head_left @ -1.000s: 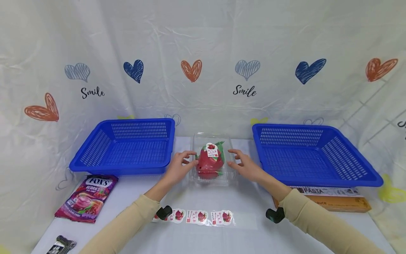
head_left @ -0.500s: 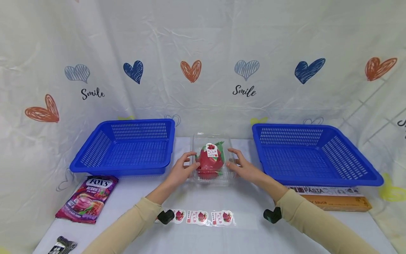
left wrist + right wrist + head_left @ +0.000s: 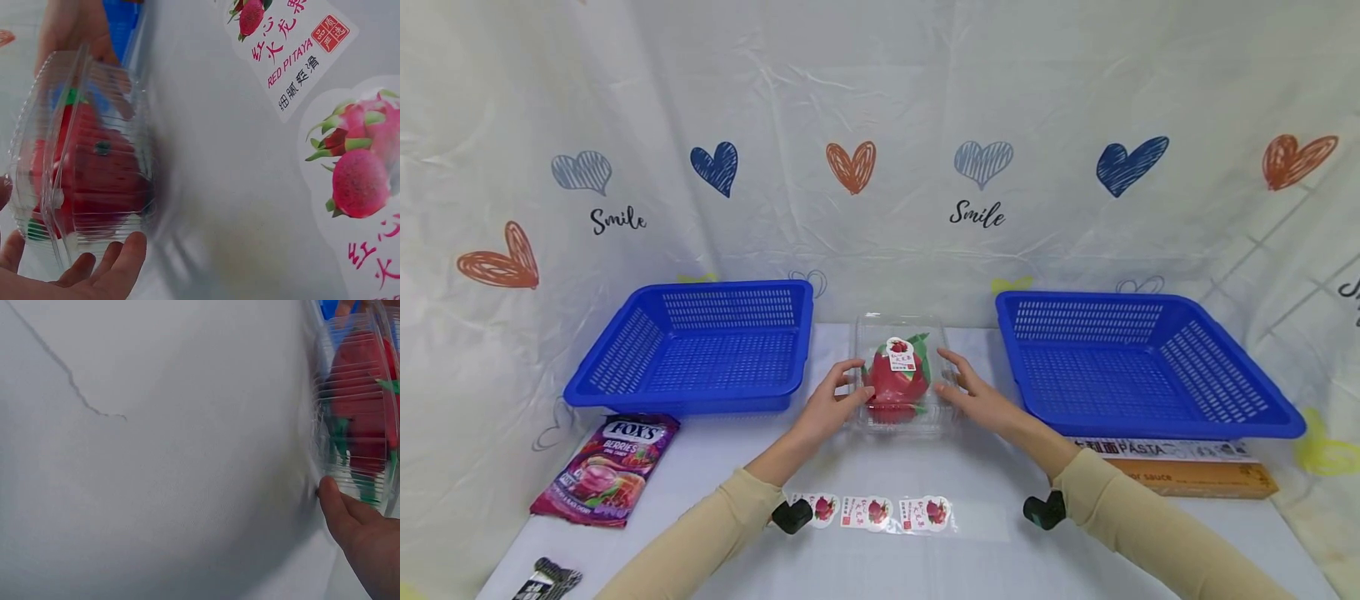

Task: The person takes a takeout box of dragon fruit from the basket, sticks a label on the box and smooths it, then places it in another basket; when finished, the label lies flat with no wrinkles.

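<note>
A clear plastic clamshell box point(image 3: 883, 327) sits in the middle of the table, its lid down. Inside lies a red dragon fruit point(image 3: 895, 389) with green tips. A white sticker point(image 3: 901, 354) printed with the fruit is on the lid. My left hand point(image 3: 829, 408) grips the box's left side, its thumb near the front corner. In the left wrist view its fingers point(image 3: 122, 265) lie along the box's lower side. The right side is held by my right hand point(image 3: 983, 397), thumb at the front, fingers farther back.
Blue baskets stand at left point(image 3: 700, 400) and right point(image 3: 1150, 425). A strip of fruit stickers point(image 3: 867, 512) lies in front of the box. At left are a purple candy bag point(image 3: 606, 471) and a small black packet point(image 3: 546, 583); a pasta box point(image 3: 1198, 479) lies under the right basket's front edge.
Both hands have closed in slightly on the box's sides, the left thumb now overlapping its front corner. Over the last half second hardly anything has moved. The box has stayed in place.
</note>
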A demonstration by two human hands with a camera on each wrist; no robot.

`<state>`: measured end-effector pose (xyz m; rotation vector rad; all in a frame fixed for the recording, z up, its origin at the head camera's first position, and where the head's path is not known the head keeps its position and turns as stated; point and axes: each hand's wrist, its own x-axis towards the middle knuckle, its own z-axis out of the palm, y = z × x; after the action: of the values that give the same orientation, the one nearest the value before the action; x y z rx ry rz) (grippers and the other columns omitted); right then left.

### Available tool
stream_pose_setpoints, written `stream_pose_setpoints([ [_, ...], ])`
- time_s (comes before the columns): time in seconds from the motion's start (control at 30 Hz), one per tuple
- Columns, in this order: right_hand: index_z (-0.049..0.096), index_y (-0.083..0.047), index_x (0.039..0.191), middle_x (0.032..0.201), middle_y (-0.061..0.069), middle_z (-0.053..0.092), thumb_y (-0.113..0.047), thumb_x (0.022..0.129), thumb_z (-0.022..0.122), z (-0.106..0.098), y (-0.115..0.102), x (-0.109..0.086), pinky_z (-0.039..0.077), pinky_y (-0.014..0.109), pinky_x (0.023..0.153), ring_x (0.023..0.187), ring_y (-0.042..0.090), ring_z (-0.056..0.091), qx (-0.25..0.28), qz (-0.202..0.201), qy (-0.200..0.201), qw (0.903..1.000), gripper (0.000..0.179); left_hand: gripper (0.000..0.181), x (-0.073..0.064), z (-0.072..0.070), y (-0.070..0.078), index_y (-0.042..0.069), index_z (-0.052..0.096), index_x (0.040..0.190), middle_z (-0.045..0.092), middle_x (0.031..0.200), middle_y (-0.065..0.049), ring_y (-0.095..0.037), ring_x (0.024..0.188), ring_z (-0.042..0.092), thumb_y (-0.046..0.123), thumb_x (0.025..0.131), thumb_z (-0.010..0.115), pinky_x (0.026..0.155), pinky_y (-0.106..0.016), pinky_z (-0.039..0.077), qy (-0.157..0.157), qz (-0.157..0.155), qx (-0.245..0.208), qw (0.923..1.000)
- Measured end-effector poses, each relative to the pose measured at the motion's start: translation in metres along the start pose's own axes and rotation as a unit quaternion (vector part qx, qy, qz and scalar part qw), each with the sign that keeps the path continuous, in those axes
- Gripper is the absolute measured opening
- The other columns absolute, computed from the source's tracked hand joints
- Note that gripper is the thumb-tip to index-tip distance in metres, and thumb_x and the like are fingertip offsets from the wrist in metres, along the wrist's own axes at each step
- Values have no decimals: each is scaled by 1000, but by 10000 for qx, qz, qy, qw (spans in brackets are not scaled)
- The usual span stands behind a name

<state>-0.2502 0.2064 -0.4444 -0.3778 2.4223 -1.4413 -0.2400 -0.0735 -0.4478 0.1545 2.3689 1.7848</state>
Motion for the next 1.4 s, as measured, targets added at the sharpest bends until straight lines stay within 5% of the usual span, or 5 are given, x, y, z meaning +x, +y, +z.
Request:
stream_pose_setpoints([
  [0.87, 12, -38, 155, 163, 7, -1, -38, 101, 52, 11, 7, -7, 9, 68, 111, 147, 36, -5, 800, -384, 56, 9960, 67, 49, -8, 9, -9, 21, 46, 141, 43, 143, -21, -40, 118, 56, 27, 95, 64, 92, -50, 49, 253, 382, -432, 9980],
  [1.17, 8, -39, 155, 162, 3, -8, -34, 103, 50, 17, 0, -9, 34, 66, 101, 139, 43, 27, 1943, -232, -237, 9804, 67, 49, -11, 12, -8, 20, 44, 142, 41, 146, -19, -36, 116, 56, 25, 97, 62, 86, -44, 51, 329, 220, -448, 9982],
  [1.4, 15, -35, 153, 161, 10, 1, -31, 102, 52, 15, -5, -8, 47, 57, 92, 133, 46, 35, 2066, -128, 76, 9783, 63, 48, -11, 16, -2, 23, 47, 141, 42, 147, -16, -32, 115, 57, 24, 96, 64, 84, -40, 52, 449, 240, -625, 9967],
])
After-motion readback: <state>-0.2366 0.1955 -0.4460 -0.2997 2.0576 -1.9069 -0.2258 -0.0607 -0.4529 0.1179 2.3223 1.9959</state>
